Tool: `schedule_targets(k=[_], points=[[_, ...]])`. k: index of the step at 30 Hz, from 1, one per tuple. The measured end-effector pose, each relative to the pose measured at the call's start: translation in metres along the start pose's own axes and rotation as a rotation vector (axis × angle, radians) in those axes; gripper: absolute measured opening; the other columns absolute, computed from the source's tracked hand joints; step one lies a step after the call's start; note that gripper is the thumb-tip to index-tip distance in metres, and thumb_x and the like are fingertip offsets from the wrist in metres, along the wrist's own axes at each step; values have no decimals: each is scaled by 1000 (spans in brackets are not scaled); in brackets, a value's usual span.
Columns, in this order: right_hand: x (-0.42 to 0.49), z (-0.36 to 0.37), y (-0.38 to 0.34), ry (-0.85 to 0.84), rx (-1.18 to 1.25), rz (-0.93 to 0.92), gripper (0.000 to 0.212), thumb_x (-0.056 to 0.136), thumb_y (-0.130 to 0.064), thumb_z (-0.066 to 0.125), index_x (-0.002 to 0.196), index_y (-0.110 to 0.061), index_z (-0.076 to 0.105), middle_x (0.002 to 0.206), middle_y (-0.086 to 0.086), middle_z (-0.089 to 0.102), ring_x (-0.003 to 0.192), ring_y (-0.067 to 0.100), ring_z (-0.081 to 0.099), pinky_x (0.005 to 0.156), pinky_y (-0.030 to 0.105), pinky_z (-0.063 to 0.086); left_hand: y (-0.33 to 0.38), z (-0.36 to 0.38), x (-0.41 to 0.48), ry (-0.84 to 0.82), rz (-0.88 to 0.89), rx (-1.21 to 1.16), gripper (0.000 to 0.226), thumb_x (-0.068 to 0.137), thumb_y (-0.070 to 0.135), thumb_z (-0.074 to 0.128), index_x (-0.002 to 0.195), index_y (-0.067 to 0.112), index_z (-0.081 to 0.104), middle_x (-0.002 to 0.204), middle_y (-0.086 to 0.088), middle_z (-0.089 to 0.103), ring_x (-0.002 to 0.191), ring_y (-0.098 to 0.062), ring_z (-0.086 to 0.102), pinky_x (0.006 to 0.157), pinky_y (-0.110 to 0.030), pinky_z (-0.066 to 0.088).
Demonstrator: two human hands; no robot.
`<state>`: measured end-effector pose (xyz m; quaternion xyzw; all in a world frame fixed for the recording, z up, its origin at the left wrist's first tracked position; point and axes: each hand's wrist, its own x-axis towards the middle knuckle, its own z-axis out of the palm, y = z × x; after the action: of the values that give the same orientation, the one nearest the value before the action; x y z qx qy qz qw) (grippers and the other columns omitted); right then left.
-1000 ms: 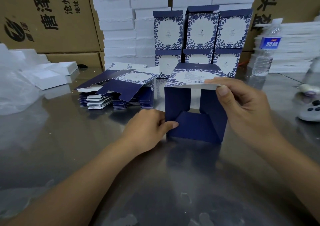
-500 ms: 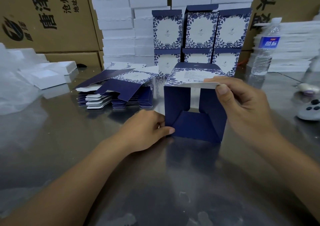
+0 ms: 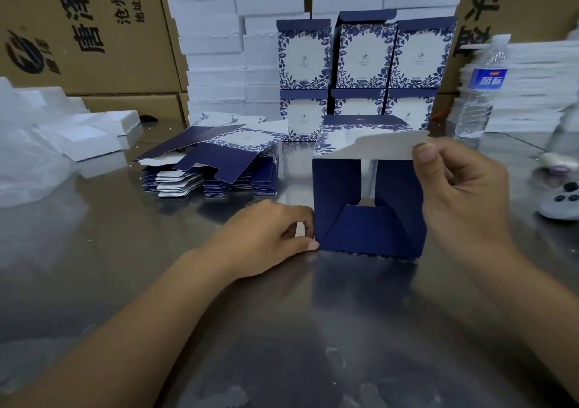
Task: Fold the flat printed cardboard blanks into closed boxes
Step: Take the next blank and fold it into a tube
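At bench (image 3: 282, 329) middle, box (image 3: 369, 207) sits with unclosed end facing camera; right hand (image 3: 463, 194) pinches top flap (image 3: 385, 146) by free edge; left hand (image 3: 269, 238) curled at lower left corner, thumb touching box — grip unclear. Likely light, thin card that creases easily — hold near folds, not mid-panel.

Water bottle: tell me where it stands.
Head view, far right: the water bottle stands upright, right of the finished boxes, in front of a white stack.

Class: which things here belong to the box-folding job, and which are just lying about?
Job: half-folded navy cardboard box, pile of flat printed cardboard blanks, stacked finished blue-floral boxes.
Lying about: clear plastic water bottle, grey button controller, crumpled clear plastic wrap.
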<state>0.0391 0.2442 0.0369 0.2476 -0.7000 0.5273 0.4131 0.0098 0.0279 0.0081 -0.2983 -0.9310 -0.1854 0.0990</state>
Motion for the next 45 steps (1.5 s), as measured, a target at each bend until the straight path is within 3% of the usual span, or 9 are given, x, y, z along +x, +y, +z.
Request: schedule_targets(k=[5, 7, 10, 13, 17, 22, 30, 37, 45], points=[[-1, 2, -1, 7, -44, -56, 13, 87, -36, 47, 83, -24, 50, 56, -36, 51, 60, -16, 50, 58, 1, 35, 1, -15, 2, 137, -44, -539, 31, 69, 39, 79, 88, 27, 58, 76, 3, 61, 70, -14, 56, 71, -31, 46], [-1, 2, 0, -32, -24, -38, 27, 86, -47, 47, 86, -22, 58, 69, -35, 59, 72, -12, 57, 68, 4, 40, 4, -21, 4, 213, -74, -786, 42, 71, 56, 64, 101, 28, 56, 92, 5, 63, 81, -9, 60, 79, -31, 46], [-4, 4, 0, -99, -31, -28, 43, 92, -58, 38, 94, -24, 64, 100, -7, 67, 102, 9, 62, 93, 23, 44, 10, -27, 7, 320, -116, -925, 56, 64, 85, 45, 103, 48, 59, 105, 26, 63, 100, 0, 62, 91, -28, 47], [-5, 7, -1, -94, -18, 13, 31, 94, -41, 38, 90, -27, 65, 101, -6, 67, 106, 14, 61, 97, 29, 43, 18, -29, 7, 367, -107, -930, 38, 69, 77, 45, 97, 59, 61, 108, 35, 60, 117, 1, 53, 105, -38, 42], [-6, 7, -3, -103, -50, 22, 12, 84, -32, 60, 92, -26, 64, 99, -9, 67, 100, 11, 61, 91, 28, 47, 30, -27, 2, 359, -10, -892, 32, 78, 48, 61, 110, 42, 61, 116, 25, 61, 120, 6, 49, 94, -16, 42], [-9, 7, 0, -145, -360, -281, 15, 85, -10, 64, 99, -7, 68, 97, -2, 64, 94, 24, 60, 86, 32, 46, 51, -15, -3, 511, 19, -530, 28, 80, 24, 61, 108, 23, 58, 116, 6, 55, 112, 1, 49, 95, -14, 35], [-10, 10, -5, -118, -326, -258, 16, 89, -16, 58, 101, -15, 68, 92, -3, 57, 90, 23, 56, 82, 22, 41, 62, -12, -5, 724, 40, -326, 19, 82, 28, 66, 100, 33, 67, 98, 11, 55, 103, -14, 49, 90, -11, 34], [-10, 17, -7, -68, -177, -158, 8, 83, -15, 67, 89, -21, 65, 88, -10, 60, 88, 13, 60, 81, 21, 45, 64, -10, -1, 792, 126, -383, 11, 81, 18, 69, 91, 14, 73, 89, 8, 60, 91, -16, 60, 85, -44, 48], [-7, 13, -6, -82, -234, -192, 6, 84, -17, 67, 88, -14, 70, 86, -10, 63, 86, 14, 63, 81, 23, 47, 57, -18, 1, 692, 116, -539, 3, 83, 16, 67, 83, 15, 70, 86, 5, 68, 88, -9, 62, 83, -21, 47]])
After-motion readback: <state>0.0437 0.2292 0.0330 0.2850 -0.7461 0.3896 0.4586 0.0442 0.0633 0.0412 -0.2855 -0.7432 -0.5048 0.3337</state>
